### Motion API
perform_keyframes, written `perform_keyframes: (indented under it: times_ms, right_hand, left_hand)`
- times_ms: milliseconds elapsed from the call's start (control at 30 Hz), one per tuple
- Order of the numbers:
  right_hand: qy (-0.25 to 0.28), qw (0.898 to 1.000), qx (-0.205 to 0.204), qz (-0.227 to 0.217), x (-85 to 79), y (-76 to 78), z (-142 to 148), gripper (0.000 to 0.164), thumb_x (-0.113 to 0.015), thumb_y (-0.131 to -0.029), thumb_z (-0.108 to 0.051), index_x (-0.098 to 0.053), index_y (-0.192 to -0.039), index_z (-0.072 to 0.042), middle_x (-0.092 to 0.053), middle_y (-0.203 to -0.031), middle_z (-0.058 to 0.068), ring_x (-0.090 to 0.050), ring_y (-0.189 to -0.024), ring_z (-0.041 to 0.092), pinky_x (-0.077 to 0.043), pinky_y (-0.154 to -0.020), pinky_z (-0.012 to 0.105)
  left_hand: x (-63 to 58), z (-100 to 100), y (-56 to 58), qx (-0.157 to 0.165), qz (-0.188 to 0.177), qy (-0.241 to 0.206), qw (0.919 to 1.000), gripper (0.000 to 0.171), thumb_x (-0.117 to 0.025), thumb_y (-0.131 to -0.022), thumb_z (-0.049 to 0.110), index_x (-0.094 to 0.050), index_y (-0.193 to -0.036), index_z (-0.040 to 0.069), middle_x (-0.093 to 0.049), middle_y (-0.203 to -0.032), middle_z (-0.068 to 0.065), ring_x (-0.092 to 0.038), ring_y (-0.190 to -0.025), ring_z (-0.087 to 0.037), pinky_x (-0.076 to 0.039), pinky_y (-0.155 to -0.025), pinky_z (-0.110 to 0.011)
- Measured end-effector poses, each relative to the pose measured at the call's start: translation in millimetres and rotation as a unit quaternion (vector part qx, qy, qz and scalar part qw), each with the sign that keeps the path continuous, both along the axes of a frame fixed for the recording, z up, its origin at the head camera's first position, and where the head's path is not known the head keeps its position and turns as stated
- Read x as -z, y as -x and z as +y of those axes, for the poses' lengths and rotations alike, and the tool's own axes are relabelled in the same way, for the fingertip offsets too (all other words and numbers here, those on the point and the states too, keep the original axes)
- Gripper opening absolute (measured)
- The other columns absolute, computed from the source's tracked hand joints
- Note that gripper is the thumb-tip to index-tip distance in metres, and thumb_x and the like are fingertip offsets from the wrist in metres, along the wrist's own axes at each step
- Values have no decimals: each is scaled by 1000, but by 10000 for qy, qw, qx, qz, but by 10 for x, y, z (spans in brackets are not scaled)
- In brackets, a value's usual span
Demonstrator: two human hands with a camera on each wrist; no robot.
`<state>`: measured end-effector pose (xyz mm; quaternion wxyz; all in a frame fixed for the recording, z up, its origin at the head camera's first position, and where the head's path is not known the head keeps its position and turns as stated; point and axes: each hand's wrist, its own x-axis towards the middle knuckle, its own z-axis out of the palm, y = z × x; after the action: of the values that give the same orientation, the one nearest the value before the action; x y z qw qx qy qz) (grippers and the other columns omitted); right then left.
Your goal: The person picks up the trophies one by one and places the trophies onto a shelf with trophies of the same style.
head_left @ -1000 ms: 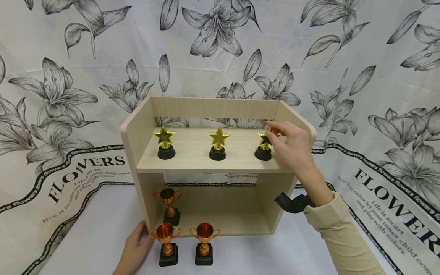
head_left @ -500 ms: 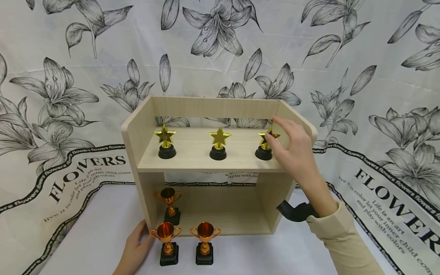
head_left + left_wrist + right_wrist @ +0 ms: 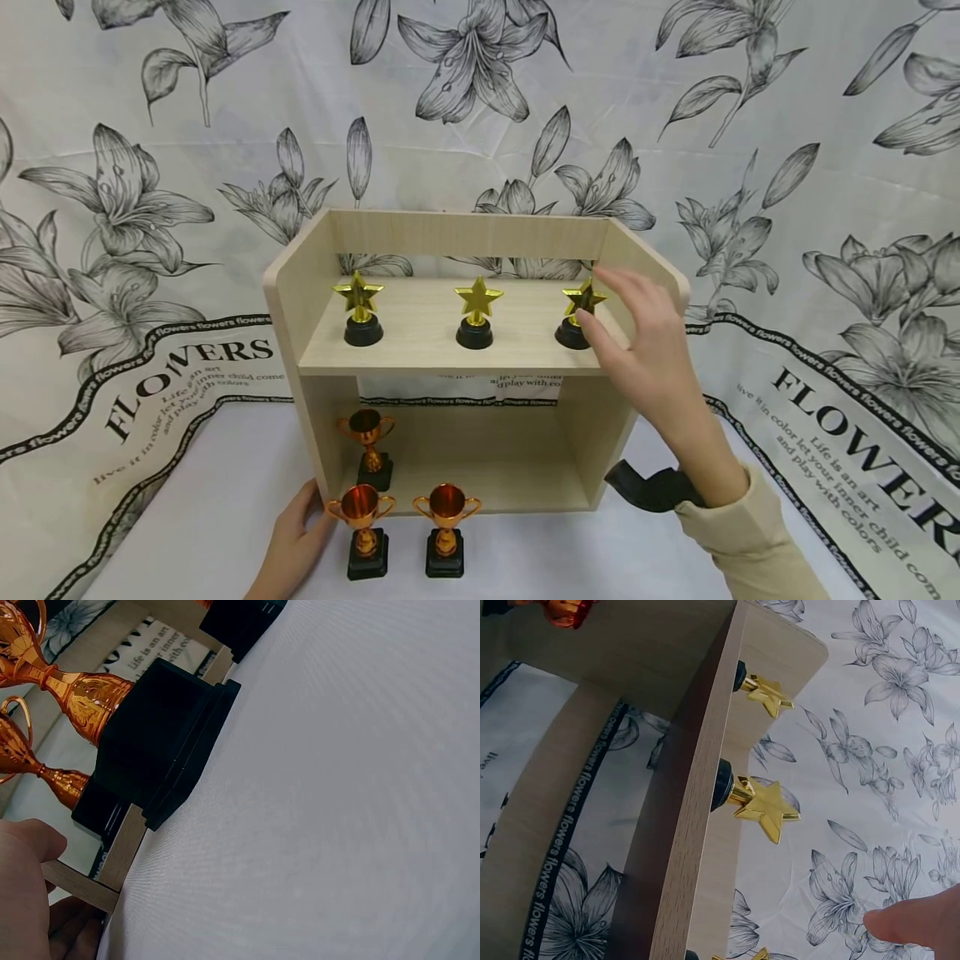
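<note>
At the wooden shelf's (image 3: 465, 360) lower left, my left hand (image 3: 295, 537) grips the edge of the side panel (image 3: 79, 885), with the thumb and fingers on opposite faces of it. My right hand (image 3: 648, 350) is beside the right gold star trophy (image 3: 583, 300), fingers spread and partly extended, holding nothing. In the head view the thumb tip overlaps that trophy; whether it touches cannot be told. Two more star trophies stand on the upper board, one in the middle (image 3: 477, 312) and one at the left (image 3: 362, 310), each on a round black base.
A copper-coloured cup trophy (image 3: 371, 450) stands in the lower compartment at its left. Two similar cups, a left one (image 3: 363, 533) and a right one (image 3: 446, 533), stand on the white tabletop (image 3: 562, 558) before the shelf. A floral cloth (image 3: 480, 150) hangs behind.
The right hand's fingers have let go of the right star trophy and spread apart, and the hand has drawn slightly right and down. The left hand has stayed in place.
</note>
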<state>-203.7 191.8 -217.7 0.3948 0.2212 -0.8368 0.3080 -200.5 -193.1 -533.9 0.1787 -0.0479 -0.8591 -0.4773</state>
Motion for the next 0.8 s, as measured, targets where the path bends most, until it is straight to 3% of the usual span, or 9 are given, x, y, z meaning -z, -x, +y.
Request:
perform_keyframes:
  times_ms: [233, 500, 700, 800]
  right_hand:
    - [83, 9999, -112, 75, 70, -117, -14, 45, -69, -83, -12, -58, -127, -9, -54, -130, 7, -43, -123, 27, -32, -99, 51]
    - [149, 9994, -270, 135, 186, -253, -45, 47, -70, -82, -8, -58, -127, -10, -54, -130, 6, -44, -123, 25, -34, -96, 50]
    - [235, 9991, -289, 189, 254, -363, -74, 51, -71, -80, -4, -58, -128, -12, -54, -131, 3, -44, -123, 24, -33, -96, 44]
    - [279, 9989, -331, 198, 292, -417, -92, 53, -73, -79, -3, -58, -129, -13, -53, -132, 1, -44, -123, 23, -33, -97, 39]
  left_hand:
    - [-5, 5, 10, -13, -111, -18, 9999, 47, -63, -91, 17, -48, -133, 3, -59, -125, -14, -56, -112, -26, -35, -91, -11]
    - [-8, -3, -3, 28, -306, -41, 9995, 50, -62, -92, 20, -45, -135, 3, -57, -127, -16, -54, -115, -27, -41, -95, -26]
    - [-18, -5, -3, 19, -313, -40, 9995, 49, -62, -91, 19, -46, -135, 3, -56, -128, -16, -54, -115, -27, -40, -96, -27]
    - [-18, -8, -3, 32, -338, -43, 9994, 49, -62, -92, 19, -45, -135, 4, -56, -128, -16, -54, -115, -27, -41, -97, -33]
